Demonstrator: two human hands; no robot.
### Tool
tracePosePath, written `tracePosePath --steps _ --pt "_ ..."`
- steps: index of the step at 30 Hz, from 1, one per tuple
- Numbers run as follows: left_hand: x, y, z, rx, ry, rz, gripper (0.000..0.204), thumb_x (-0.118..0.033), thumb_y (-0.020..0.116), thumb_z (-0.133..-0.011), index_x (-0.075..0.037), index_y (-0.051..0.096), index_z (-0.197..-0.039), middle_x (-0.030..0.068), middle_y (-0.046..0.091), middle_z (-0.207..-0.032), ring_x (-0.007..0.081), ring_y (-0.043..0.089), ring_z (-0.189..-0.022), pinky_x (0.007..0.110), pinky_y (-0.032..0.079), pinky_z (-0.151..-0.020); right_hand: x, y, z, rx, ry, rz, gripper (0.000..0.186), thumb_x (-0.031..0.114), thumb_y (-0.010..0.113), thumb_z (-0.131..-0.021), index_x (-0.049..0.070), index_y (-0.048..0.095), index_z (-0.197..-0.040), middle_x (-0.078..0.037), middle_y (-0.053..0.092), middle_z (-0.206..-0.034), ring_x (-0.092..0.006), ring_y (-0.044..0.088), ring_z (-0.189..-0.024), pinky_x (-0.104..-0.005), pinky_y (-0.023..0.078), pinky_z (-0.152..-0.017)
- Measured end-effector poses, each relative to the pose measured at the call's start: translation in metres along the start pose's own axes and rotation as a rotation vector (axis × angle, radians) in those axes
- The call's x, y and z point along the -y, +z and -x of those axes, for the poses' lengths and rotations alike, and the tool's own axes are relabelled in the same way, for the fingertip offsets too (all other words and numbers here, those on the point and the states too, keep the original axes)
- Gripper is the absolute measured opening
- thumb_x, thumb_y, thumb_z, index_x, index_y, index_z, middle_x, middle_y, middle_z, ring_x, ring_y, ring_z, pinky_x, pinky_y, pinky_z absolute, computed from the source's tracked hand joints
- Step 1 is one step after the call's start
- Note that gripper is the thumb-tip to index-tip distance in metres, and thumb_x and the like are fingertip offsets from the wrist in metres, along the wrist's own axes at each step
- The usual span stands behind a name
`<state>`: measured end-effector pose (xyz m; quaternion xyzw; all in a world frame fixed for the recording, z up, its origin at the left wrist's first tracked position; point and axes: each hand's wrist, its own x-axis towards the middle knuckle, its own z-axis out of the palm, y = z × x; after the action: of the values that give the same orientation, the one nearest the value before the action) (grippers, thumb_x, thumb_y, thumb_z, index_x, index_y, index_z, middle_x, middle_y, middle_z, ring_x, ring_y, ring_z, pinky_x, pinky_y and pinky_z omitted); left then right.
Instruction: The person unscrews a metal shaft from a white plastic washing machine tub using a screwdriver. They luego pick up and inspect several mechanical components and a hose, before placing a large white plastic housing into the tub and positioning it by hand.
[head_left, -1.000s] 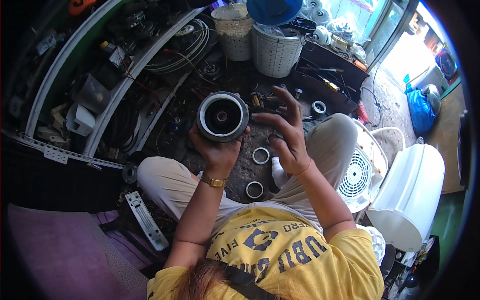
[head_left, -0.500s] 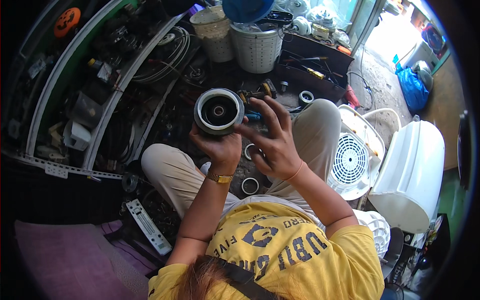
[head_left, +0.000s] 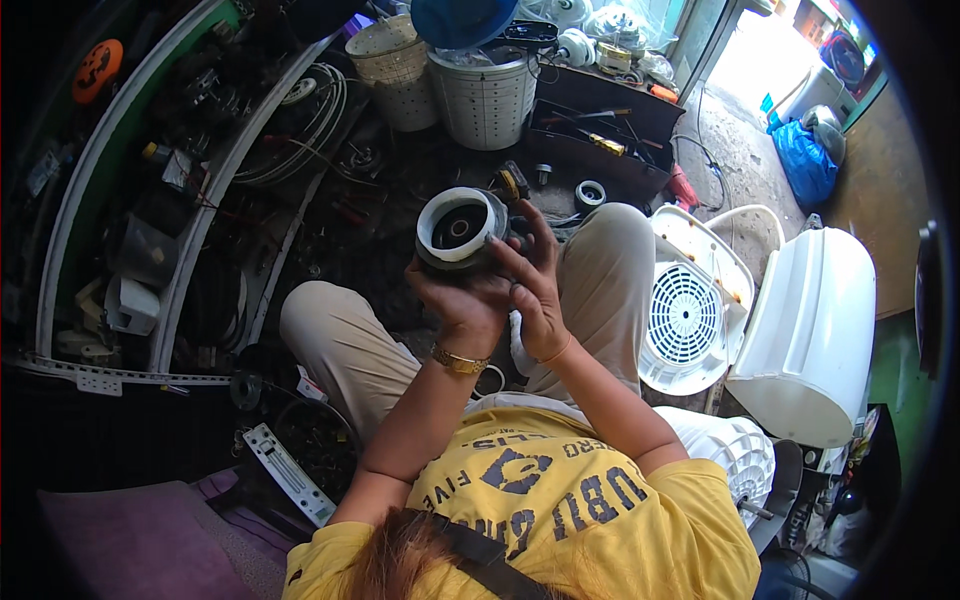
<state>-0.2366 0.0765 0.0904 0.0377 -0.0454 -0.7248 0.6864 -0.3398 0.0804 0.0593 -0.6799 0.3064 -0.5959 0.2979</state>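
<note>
Between my knees I hold a round dark part (head_left: 459,229) with a thick white ring round its top and a small metal ring at its hollow centre. It is tilted a little to the left. My left hand (head_left: 465,308), with a gold watch at the wrist, cups the part from below. The fingers of my right hand (head_left: 538,290) press against its right side, index finger close to the white rim. A loose white ring (head_left: 491,381) lies below my wrists, partly covered by them. Beyond the part is a yellow-and-black power tool (head_left: 512,181), partly hidden.
At the left are metal shelves (head_left: 190,265) full of parts. Ahead stand two white baskets (head_left: 485,105) and a dark open toolbox (head_left: 650,178) of hand tools. A smaller white-rimmed part (head_left: 590,193) lies before it. White slotted cover (head_left: 686,314) and curved panel (head_left: 805,335) are at right.
My right hand has come in from hovering apart and now touches the part's right side. The part has tilted and shifted slightly right and down in the picture. The view has also shifted.
</note>
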Motion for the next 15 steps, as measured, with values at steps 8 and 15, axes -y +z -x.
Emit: tracePosePath --steps 8,15 --pt "0.006 0.003 -0.012 -0.280 0.243 -0.239 0.055 -0.047 0.030 -0.082 -0.010 0.057 -0.114 0.0111 0.061 -0.111 0.0289 0.061 -0.095 0.045 0.052 -0.072 -0.001 -0.019 -0.004 -0.009 -0.168 0.487 0.041 0.039 0.045 -0.084 0.024 0.065 -0.117 -0.020 0.033 -0.142 -0.0435 0.023 -0.132 -0.0525 0.018 -0.108" --pt "0.007 -0.002 -0.022 -0.320 0.313 -0.227 0.055 -0.048 0.031 -0.083 -0.011 0.056 -0.116 0.0110 0.061 -0.111 0.0293 0.062 -0.093 0.046 0.053 -0.067 -0.001 -0.032 -0.007 0.001 -0.208 0.589 0.040 0.037 0.051 -0.078 0.024 0.068 -0.112 -0.020 0.037 -0.139 -0.0450 0.026 -0.130 -0.0541 0.021 -0.106"
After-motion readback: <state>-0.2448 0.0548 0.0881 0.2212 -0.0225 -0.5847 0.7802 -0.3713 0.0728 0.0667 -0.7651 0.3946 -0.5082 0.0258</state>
